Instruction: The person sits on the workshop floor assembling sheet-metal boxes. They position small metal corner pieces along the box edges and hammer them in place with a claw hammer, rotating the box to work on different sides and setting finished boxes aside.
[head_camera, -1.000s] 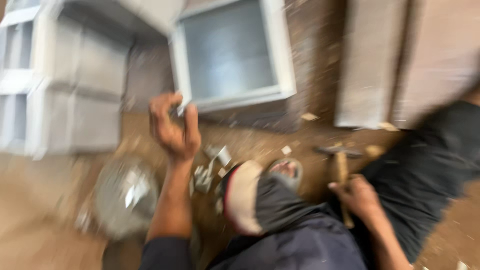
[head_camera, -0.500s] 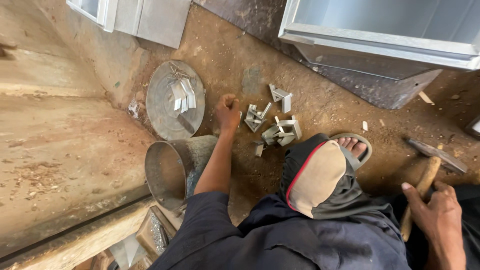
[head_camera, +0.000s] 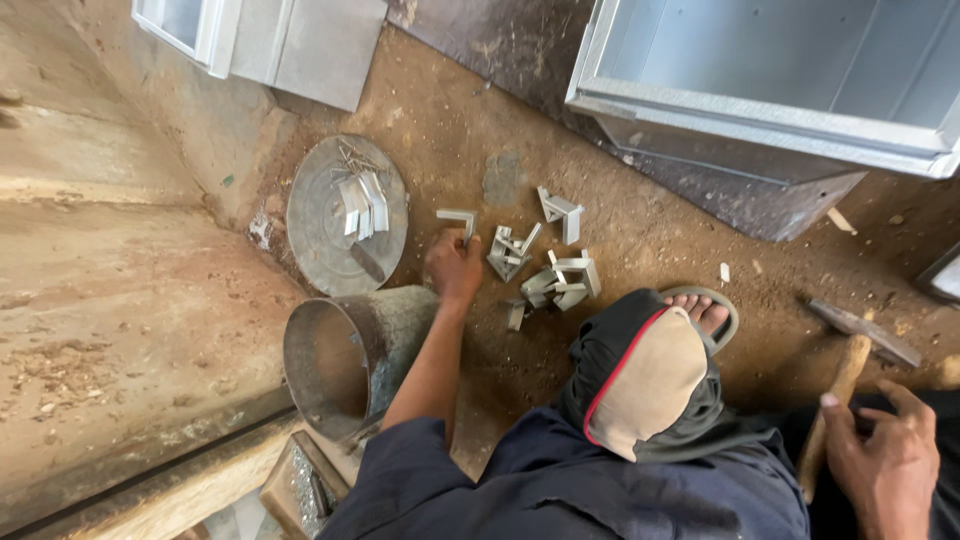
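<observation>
A metal can (head_camera: 345, 360) lies on its side beside a round lid (head_camera: 322, 225) carrying a few brackets and nails. The left hand (head_camera: 455, 268) pinches an L-shaped metal bracket (head_camera: 458, 217) on the dirt floor (head_camera: 640, 225), next to a loose pile of brackets (head_camera: 545, 265). Sharp cut edges could nick the fingers if the grasp slips. A sandalled foot (head_camera: 705, 310) rests nearby. The right hand (head_camera: 885, 460) wraps the wooden handle of a hammer (head_camera: 850, 350). Grey metal frames (head_camera: 760, 115) lean around the packed-earth work area, beside a concrete step (head_camera: 110, 280).
</observation>
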